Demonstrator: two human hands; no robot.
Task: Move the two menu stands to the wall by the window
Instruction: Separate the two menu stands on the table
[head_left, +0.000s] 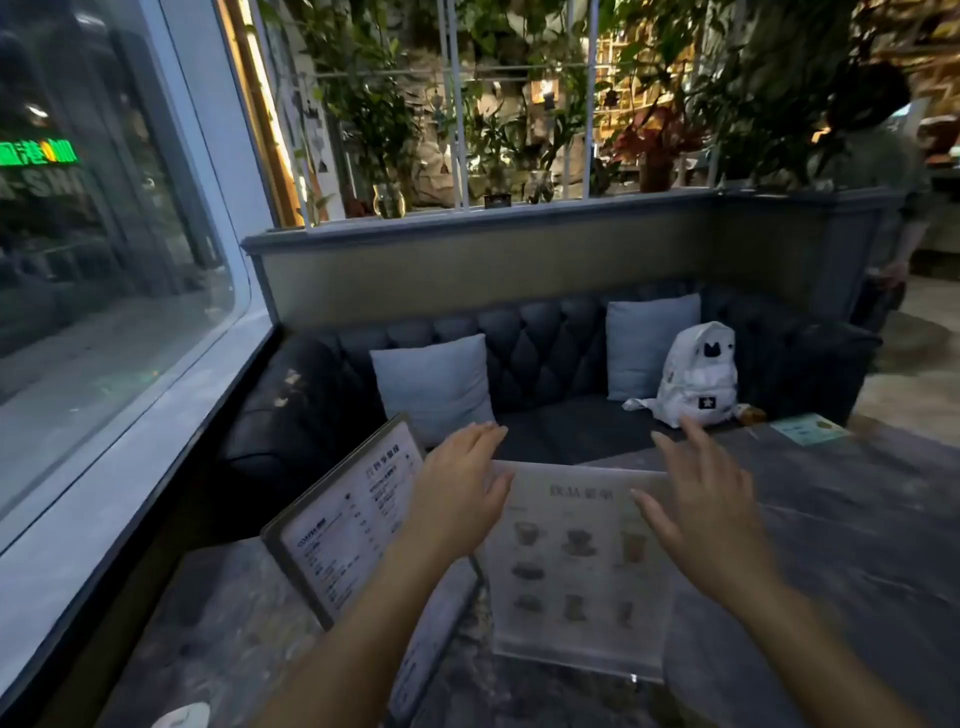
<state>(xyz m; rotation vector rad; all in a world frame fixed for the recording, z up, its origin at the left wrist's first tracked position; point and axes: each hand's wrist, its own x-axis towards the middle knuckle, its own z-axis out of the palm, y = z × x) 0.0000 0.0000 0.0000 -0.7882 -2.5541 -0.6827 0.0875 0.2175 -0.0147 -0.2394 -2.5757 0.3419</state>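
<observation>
Two menu stands stand on a dark marbled table. The dark-framed menu stand, printed with text lists, stands tilted at the left, close to the window sill. A clear acrylic menu stand with drink pictures stands upright in the middle, facing me. My left hand hovers open between the two stands, near the acrylic stand's top left corner. My right hand is open over that stand's top right corner. Neither hand grips anything.
A large window runs along the left. Beyond the table is a dark tufted sofa with two grey cushions and a white backpack. A green card lies at the table's far right. A person stands behind the partition.
</observation>
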